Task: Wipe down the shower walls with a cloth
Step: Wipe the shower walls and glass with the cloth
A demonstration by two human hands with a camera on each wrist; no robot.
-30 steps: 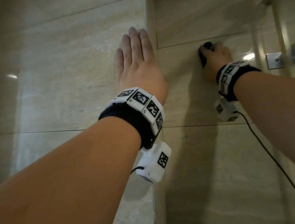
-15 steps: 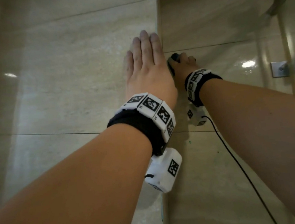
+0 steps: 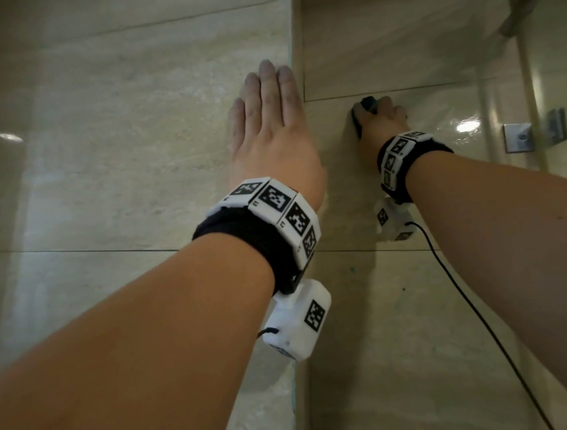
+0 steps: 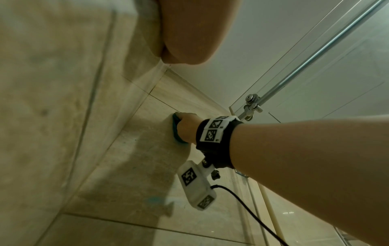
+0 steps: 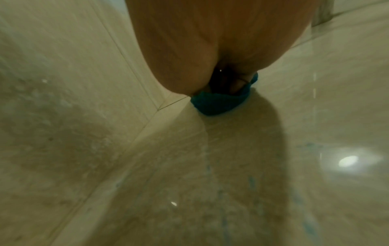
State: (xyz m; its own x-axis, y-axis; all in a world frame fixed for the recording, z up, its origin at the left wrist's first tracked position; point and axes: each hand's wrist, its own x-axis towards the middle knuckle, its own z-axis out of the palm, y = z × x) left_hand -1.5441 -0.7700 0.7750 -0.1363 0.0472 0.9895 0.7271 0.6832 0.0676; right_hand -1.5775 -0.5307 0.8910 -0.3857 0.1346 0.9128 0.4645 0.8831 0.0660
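A small teal cloth (image 3: 365, 105) (image 4: 175, 131) (image 5: 219, 104) is bunched in my right hand (image 3: 378, 119) (image 4: 187, 126), which grips it and holds it against the beige tiled right wall (image 3: 418, 306) just below a grout line. My left hand (image 3: 269, 121) lies flat with straight fingers on the left wall (image 3: 117, 143), right beside the corner where the two walls meet. In the right wrist view the cloth sits under my palm, close to the corner joint. Faint teal streaks mark the right wall (image 5: 250, 183) below the cloth.
A glass shower panel (image 3: 551, 58) with a metal bracket (image 3: 518, 137) stands at the far right. A chrome support bar (image 4: 315, 55) and its fitting run above the glass. A black cable (image 3: 468, 302) hangs from my right wrist camera.
My right hand with the cloth swept left to the corner beside my left hand, then moved back right a little. My left hand stayed flat on the wall.
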